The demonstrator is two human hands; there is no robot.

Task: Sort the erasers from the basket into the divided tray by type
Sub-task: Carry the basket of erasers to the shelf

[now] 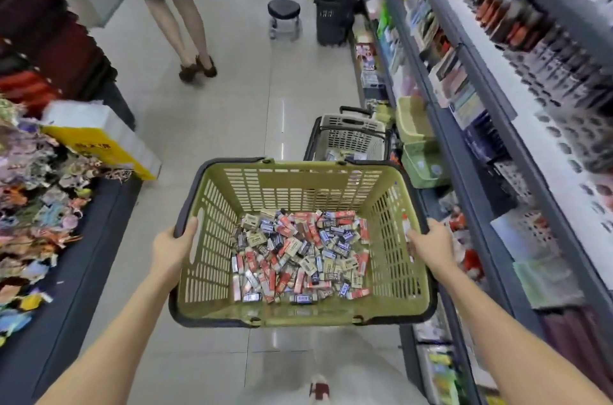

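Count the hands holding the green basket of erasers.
2. The left hand grips the left rim of the basket. The right hand grips its right rim. No other hand shows.

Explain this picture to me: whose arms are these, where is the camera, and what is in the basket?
No machine: these are a person's own arms, filmed by one wide-angle camera on their head, looking down. The left hand and right hand each grip a side rim of an olive-green shopping basket, held above a shop aisle floor. In it lies a heap of small wrapped erasers, red, blue and beige. Stocked shelves run along the right. No divided tray shows.
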